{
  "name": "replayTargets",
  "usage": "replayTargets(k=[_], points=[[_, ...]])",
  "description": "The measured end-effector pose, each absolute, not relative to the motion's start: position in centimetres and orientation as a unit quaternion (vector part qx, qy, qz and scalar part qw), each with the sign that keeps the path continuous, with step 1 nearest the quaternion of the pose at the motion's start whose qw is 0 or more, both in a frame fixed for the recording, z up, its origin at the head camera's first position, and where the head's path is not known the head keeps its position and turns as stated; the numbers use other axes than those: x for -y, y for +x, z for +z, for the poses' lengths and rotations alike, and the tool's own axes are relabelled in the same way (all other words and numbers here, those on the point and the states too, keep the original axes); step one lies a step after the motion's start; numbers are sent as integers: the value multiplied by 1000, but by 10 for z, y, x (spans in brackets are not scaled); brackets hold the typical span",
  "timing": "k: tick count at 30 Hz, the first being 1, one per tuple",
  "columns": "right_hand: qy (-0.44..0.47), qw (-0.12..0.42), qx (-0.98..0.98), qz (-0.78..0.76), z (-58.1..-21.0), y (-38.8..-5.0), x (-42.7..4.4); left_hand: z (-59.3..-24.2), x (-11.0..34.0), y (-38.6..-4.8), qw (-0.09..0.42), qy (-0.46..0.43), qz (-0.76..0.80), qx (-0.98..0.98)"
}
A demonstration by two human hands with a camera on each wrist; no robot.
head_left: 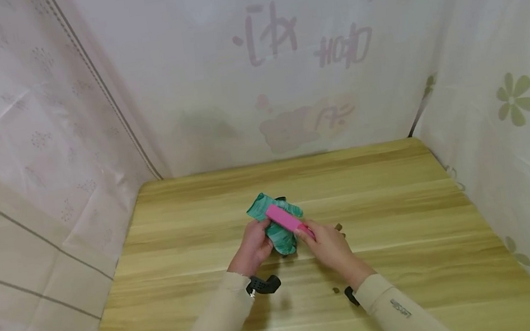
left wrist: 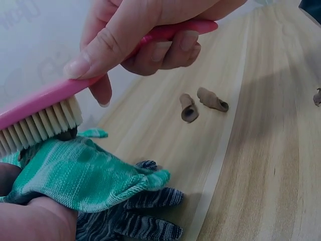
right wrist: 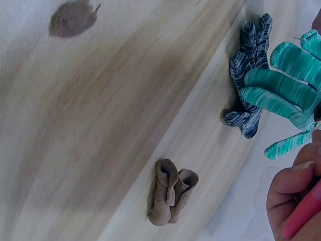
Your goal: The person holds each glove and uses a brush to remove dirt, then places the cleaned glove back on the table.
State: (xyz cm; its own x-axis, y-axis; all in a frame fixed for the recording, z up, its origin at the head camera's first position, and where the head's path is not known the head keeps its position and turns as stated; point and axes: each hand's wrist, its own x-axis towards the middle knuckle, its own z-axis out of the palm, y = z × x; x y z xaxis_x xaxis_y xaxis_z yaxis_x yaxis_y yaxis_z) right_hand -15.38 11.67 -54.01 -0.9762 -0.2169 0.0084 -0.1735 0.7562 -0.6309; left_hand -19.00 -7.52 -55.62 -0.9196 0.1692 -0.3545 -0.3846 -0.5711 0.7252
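Note:
My right hand point(head_left: 329, 244) grips the handle of a pink brush point(head_left: 284, 219), its thumb laid along the back in the left wrist view. The pale bristles point(left wrist: 42, 123) touch a green knitted glove point(left wrist: 93, 173), near a dark patch on it. My left hand point(head_left: 254, 244) holds that glove from below and beside it, off the table. Under the green glove lies a dark grey striped glove point(right wrist: 248, 75) on the wooden table point(head_left: 204, 310). Part of the left hand is hidden by the glove.
Two brown rolled pieces point(right wrist: 170, 193) lie side by side on the table, right of the gloves. A small brown shrivelled scrap point(head_left: 335, 290) lies nearer the front. Printed curtains point(head_left: 212, 82) surround the table at the back and sides.

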Motion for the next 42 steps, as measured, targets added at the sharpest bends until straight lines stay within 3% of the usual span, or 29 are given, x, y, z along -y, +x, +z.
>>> replayTargets(k=[22,29,42], points=[[-103,-13,-952,-287,-537,-151,-135,-555,71,-179,162,-116,854,-480],[-74,-7,-952,-295,-537,-148,-145,-557,62,-176,177,-101,856,-475],[-78,13,-932,-354,-534,-134,-139,-556,65,-175,160,-132,869,-449]])
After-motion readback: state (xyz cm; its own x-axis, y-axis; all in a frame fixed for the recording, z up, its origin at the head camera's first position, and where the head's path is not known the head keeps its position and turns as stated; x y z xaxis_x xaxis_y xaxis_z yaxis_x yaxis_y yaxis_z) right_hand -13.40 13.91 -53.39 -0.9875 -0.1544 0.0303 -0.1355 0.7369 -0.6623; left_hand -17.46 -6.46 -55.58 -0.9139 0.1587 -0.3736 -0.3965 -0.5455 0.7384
